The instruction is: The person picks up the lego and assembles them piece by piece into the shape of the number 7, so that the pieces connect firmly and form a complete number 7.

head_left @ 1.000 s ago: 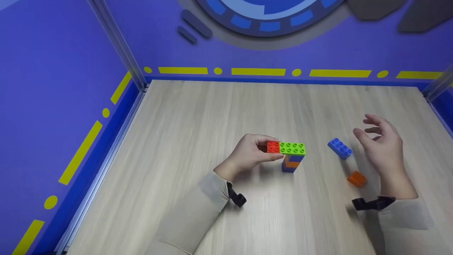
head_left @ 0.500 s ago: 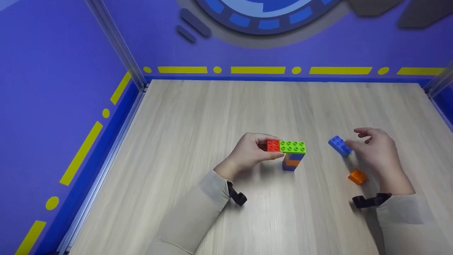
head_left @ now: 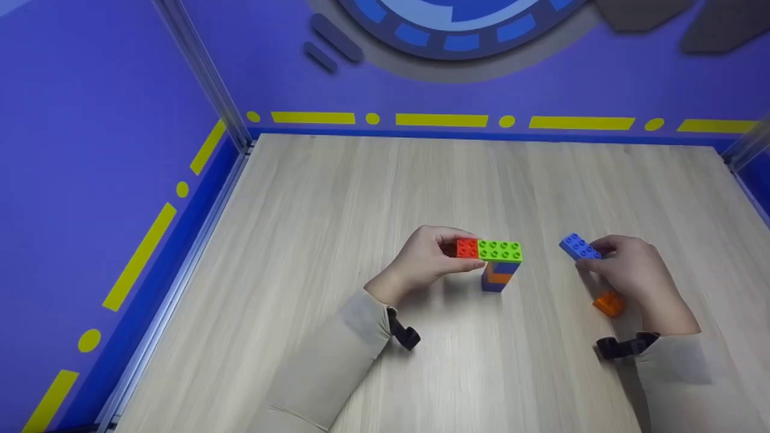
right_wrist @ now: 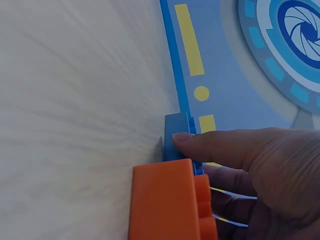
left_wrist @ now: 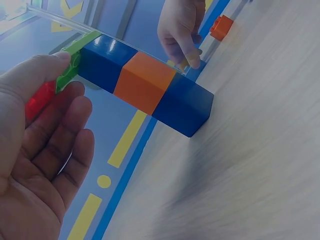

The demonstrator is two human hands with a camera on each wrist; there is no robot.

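My left hand (head_left: 424, 255) grips a small red building brick (head_left: 466, 248) between thumb and fingers. Directly beside the red one, a long green brick (head_left: 499, 251) overhangs the top of a column of blue, orange and blue bricks (left_wrist: 145, 84). My thumb tip reaches the green brick in the left wrist view. At the right, my right hand (head_left: 634, 264) pinches the near end of a blue eight-stud brick (head_left: 579, 246), thumb on one side and fingers on the other. An orange brick (head_left: 609, 304) lies on the table just nearer than that hand.
The wood-grain table (head_left: 337, 192) ends at a blue back wall (head_left: 445, 96) with yellow marks. Another blue panel (head_left: 90, 150) and a metal rail stand along the left. Black wrist mounts (head_left: 404, 334) stick out from both sleeves.
My right hand has come left and down onto the blue brick and taken hold of its near end. My left hand keeps its grip on the red brick; the brick structure stays in place.
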